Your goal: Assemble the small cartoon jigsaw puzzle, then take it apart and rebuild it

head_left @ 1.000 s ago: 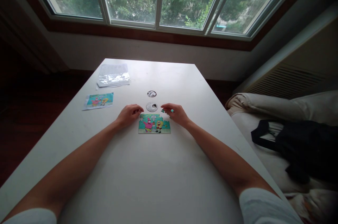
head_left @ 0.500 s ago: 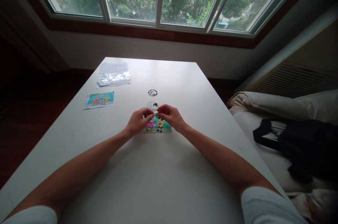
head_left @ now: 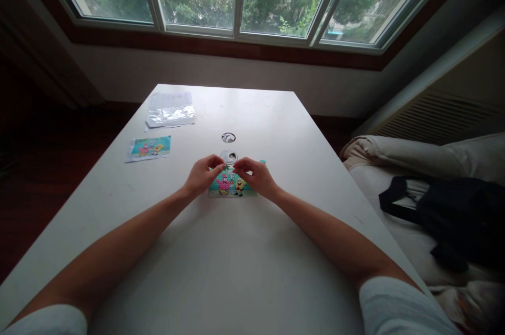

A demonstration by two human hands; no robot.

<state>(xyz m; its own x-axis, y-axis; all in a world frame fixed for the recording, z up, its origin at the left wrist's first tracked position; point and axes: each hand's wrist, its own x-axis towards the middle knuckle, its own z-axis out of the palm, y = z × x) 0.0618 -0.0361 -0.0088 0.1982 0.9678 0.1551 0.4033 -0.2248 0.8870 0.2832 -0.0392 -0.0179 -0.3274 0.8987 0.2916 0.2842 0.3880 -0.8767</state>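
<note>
A small cartoon jigsaw puzzle (head_left: 231, 185) lies on the white table in front of me, with pink and yellow figures on teal. At its top edge my left hand (head_left: 205, 173) is closed in a pinch, with a small green jigsaw piece (head_left: 226, 168) at its fingertips. My right hand (head_left: 254, 174) is also pinched, over the puzzle's upper right part; what its fingertips hold, if anything, is too small to make out. A bit of teal piece (head_left: 263, 161) shows just behind the right knuckles. Just beyond the fingers is a clear round disc (head_left: 229, 156) with a dark spot.
A second round disc (head_left: 228, 138) lies farther back. On the left are a cartoon picture sheet (head_left: 150, 148) and a shiny plastic bag with papers (head_left: 171, 110). Right of the table (head_left: 236, 272) stands a pale sofa (head_left: 394, 153) with a dark bag (head_left: 457, 214) on it.
My left hand has shifted slightly left and up, uncovering more of the puzzle and the green piece. The right hand stays nearly in place; the teal piece behind it now shows.
</note>
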